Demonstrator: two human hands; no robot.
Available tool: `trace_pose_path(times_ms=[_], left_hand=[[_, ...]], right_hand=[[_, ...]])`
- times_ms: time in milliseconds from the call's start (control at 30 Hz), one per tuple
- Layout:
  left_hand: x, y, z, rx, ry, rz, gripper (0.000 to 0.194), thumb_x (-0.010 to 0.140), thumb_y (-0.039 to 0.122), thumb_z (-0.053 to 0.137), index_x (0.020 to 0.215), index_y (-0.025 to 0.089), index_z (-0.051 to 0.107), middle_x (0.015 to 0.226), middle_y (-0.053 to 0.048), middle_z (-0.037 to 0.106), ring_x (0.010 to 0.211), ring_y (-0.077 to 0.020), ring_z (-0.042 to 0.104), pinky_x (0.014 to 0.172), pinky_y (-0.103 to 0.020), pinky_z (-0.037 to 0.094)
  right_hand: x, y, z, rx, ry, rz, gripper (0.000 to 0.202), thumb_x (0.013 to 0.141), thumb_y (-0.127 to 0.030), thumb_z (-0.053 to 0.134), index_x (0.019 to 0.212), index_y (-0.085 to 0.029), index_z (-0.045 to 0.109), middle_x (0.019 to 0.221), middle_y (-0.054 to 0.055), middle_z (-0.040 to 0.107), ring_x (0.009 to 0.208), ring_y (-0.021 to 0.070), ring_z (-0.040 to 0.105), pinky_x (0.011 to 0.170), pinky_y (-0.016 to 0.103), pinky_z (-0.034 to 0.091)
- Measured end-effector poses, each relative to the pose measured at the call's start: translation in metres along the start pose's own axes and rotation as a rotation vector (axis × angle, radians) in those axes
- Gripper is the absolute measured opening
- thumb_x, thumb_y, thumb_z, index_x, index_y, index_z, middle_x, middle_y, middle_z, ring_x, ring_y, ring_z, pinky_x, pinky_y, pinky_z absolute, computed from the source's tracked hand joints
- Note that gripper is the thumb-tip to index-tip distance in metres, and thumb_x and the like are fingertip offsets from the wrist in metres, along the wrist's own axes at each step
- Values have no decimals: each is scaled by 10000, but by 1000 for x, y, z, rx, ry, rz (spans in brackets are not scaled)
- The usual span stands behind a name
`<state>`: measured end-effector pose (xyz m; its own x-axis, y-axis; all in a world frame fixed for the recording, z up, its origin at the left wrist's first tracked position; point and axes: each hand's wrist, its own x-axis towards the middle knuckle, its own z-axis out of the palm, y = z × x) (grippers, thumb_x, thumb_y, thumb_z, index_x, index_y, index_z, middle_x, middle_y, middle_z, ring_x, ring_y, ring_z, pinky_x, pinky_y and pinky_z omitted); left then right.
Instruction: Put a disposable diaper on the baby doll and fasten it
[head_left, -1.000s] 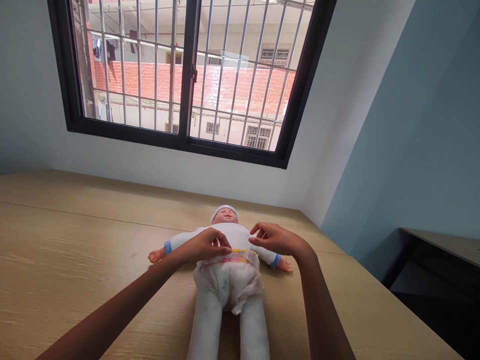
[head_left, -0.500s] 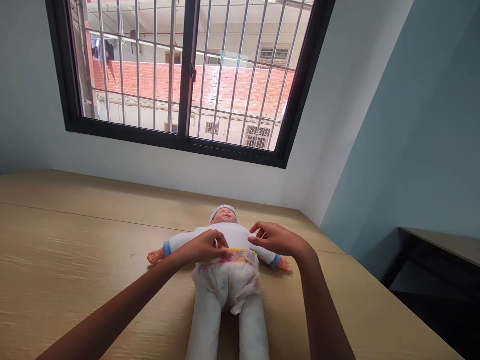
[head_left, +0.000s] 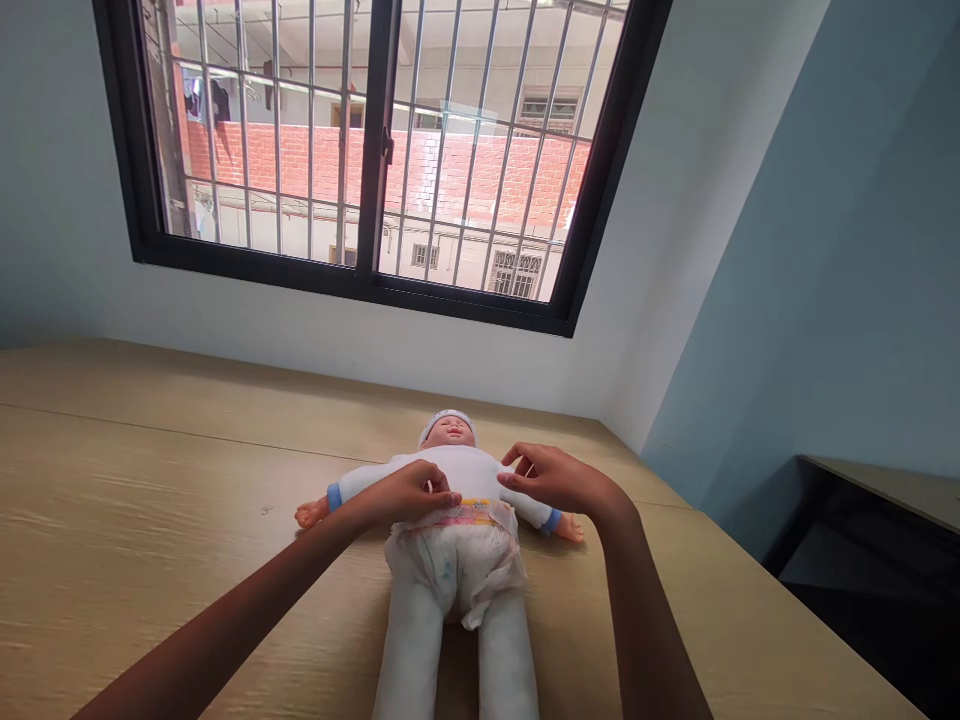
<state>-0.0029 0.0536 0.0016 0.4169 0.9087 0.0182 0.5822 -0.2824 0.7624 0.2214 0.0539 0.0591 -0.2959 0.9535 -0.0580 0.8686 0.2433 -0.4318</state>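
Note:
A baby doll (head_left: pixel 420 462) in white clothes with blue cuffs lies on its back, its head toward the window and its legs toward me. Around its hips sits a white diaper (head_left: pixel 480 560) with a yellow and pink printed band at the waist. My left hand (head_left: pixel 418 492) is at the left of that waistband, thumb and forefinger pinched together at its upper edge; exactly which part they grip is hard to see. Over the doll's right-hand side in view, my right hand (head_left: pixel 546 475) hovers with curved fingers, thumb and forefinger apart and nothing between them.
The doll rests on a wooden table (head_left: pixel 187 520) with a seam across its far part. Behind it is a wall with a barred, black-framed window (head_left: pixel 360 285). A dark piece of furniture (head_left: pixel 862 560) stands beyond the table's right edge.
My left thumb and forefinger have shifted slightly right and up along the waistband. My right hand and the doll look almost unchanged.

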Motion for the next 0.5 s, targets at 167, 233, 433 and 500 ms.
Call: trace_pose_path(times_ms=[167,233,433,500], left_hand=[[1,1,2,-23,22,4,468,672,623,549,716,157,565,687,-3,539,655,-153,489,559,-252,347],[2,0,2,-13,16,-7,465,676,619,553,723,156,571,695,-4,542,655,-153,490,562,-255,347],[-1,-1,-11,24,-15,29,471,739,624,501,797,171,616,771,-10,571,722,-164,508,599,-253,362],[-2,-2,-20,18,-57,63,448,744,608,515,823,179,617,790,-5,577,734,-162,506,605,-248,368]], right_hand=[[-1,0,0,9,8,2,276,826,-427,578,1015,-228,606,998,40,664,842,181,617,752,275,445],[-1,-1,0,8,8,1,279,829,-426,573,1022,-227,605,1002,40,664,846,181,616,755,274,443],[-1,0,-1,-10,5,-7,265,826,-405,574,1011,-219,605,997,36,659,838,167,610,725,254,441],[-1,-1,-1,-33,-14,-13,196,804,-338,596,950,-210,622,959,26,660,816,155,604,670,231,431]])
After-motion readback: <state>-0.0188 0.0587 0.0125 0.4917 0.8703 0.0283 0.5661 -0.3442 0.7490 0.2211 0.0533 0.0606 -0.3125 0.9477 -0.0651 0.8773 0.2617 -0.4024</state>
